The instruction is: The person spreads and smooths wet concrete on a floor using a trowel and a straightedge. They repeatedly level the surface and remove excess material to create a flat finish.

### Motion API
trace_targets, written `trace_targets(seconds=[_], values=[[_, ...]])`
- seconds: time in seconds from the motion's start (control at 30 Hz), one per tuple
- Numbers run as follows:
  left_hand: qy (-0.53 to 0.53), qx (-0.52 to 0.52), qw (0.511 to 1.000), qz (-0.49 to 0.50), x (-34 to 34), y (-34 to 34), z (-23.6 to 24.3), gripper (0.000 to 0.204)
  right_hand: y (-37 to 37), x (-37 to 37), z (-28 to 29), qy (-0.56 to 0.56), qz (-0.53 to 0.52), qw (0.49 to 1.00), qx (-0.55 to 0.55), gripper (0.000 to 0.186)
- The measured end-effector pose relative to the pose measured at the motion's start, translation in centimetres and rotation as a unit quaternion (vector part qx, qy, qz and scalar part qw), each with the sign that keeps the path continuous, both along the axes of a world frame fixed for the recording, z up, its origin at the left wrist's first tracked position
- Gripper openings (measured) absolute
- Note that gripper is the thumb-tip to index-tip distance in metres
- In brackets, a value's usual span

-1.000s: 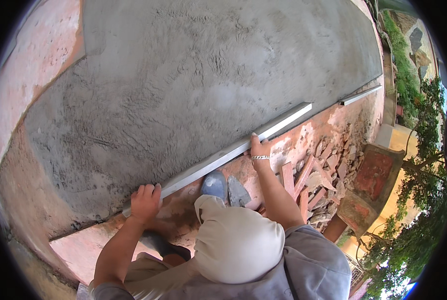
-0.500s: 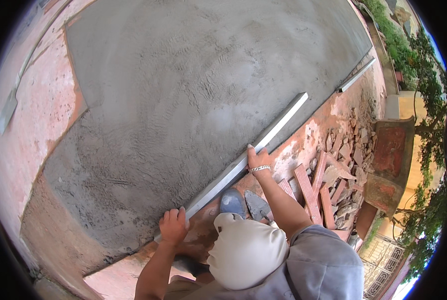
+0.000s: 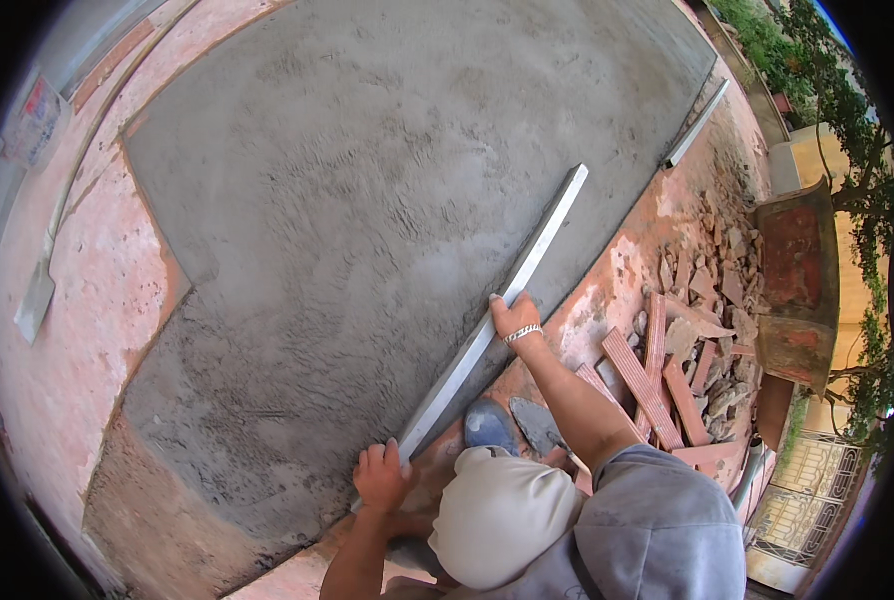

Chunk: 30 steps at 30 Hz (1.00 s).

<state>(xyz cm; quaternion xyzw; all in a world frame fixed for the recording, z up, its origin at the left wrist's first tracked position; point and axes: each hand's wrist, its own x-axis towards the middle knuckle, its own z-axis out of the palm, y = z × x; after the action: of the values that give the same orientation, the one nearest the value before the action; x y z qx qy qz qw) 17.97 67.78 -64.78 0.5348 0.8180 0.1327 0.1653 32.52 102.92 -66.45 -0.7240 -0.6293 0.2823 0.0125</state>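
A long pale metal straightedge lies diagonally on a wide patch of wet grey concrete. My left hand is closed on its near end, fingertips over the bar. My right hand, with a chain bracelet at the wrist, grips it around the middle. A blue rounded object and a grey pointed trowel lie below the bar by the concrete's edge. A white cloth cap and grey-clad shoulder fill the lower middle, partly hiding them.
A shovel and bucket are on the pink floor at left. Broken red tiles and rubble heap to the right. A second metal bar lies farther along the edge. A metal gate, rusty basin and plants border the right.
The straightedge, held by both hands, has shifted inward over the concrete and turned steeper in view. The view has swung, bringing the shovel and bucket in at left.
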Motion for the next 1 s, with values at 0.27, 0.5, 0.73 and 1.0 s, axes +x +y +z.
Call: trace_targets(seconds=[0.27,0.5,0.73,1.0], values=[[0.002,0.004,1.000,0.026,-0.4,-0.1,-0.3,0.049,0.7,-3.2,1.1,-0.001,0.031,0.999,-0.011,0.069],[-0.004,-0.011,0.994,0.105,-2.3,-0.4,0.2,0.046,2.2,-13.8,1.2,0.052,0.148,0.987,-0.023,0.067],[0.001,-0.044,0.972,0.232,-4.7,-0.8,1.7,0.045,0.2,-27.7,3.9,0.107,0.292,0.948,-0.063,0.066],[0.037,0.148,0.975,0.161,-5.7,10.0,4.4,0.051,0.2,-22.7,8.7,0.160,0.206,0.965,-0.004,0.064]])
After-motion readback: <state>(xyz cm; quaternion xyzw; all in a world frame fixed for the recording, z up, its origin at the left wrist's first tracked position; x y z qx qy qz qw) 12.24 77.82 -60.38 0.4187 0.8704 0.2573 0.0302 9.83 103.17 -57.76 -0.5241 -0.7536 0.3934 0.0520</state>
